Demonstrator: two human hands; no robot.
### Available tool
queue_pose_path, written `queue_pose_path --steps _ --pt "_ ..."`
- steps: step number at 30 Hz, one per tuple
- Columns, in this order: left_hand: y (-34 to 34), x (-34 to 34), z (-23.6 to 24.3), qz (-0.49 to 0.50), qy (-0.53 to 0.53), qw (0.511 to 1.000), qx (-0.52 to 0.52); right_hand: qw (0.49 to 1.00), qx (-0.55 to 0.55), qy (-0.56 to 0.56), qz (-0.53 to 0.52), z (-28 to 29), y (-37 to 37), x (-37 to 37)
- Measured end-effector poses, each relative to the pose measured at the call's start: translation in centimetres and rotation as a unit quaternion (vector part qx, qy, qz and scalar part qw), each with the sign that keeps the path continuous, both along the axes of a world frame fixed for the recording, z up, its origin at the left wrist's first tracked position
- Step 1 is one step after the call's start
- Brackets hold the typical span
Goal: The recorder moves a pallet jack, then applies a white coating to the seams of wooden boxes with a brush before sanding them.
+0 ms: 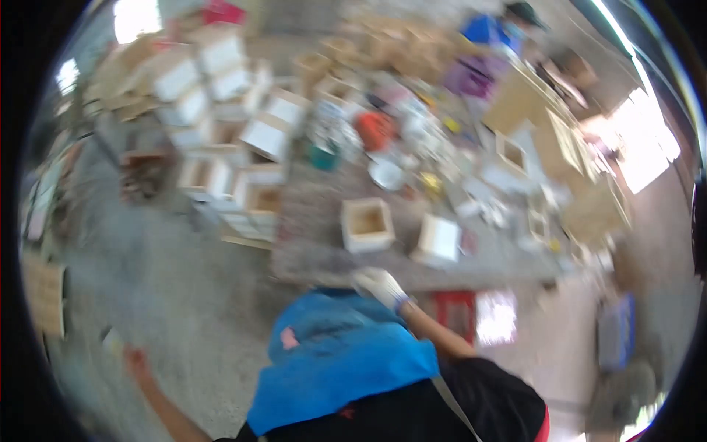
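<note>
My right hand [379,286], in a white glove, is at the near edge of the worktable [317,254], in front of my blue apron [331,331]. Blur hides how its fingers are set. Far out to the left, over the floor, is my left hand [131,356], smeared by motion. A pale patch shows at its end; I cannot tell whether it is a glove or a held thing. Nearest the right hand on the table stand a small open-topped wooden box [367,225] and a white-sided box [438,240].
White and wooden boxes [254,195] are stacked left of the table. A green container [323,157], a red-orange item [374,130] and a white bowl [387,174] stand farther back. Large boards [541,125] lean at the right, near another person [508,33]. A red stool-like object [455,309] sits beneath the table edge.
</note>
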State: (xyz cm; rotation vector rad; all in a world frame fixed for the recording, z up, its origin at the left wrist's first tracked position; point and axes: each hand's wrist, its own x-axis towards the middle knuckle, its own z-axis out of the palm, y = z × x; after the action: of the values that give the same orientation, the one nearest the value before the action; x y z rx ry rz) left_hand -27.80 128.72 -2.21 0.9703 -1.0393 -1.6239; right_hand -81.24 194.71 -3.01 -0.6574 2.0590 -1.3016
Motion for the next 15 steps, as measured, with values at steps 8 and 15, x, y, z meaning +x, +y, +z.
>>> queue_pose_path --steps 8,15 --pt "-1.6 -2.0 -3.6 0.184 -0.063 0.965 -0.174 0.971 -0.005 -0.178 -0.156 2.5 -2.0 0.8" --pt "19.2 -33.2 -9.2 -0.254 -0.102 0.955 0.118 0.971 -0.007 -0.174 -0.161 2.5 -2.4 1.2"
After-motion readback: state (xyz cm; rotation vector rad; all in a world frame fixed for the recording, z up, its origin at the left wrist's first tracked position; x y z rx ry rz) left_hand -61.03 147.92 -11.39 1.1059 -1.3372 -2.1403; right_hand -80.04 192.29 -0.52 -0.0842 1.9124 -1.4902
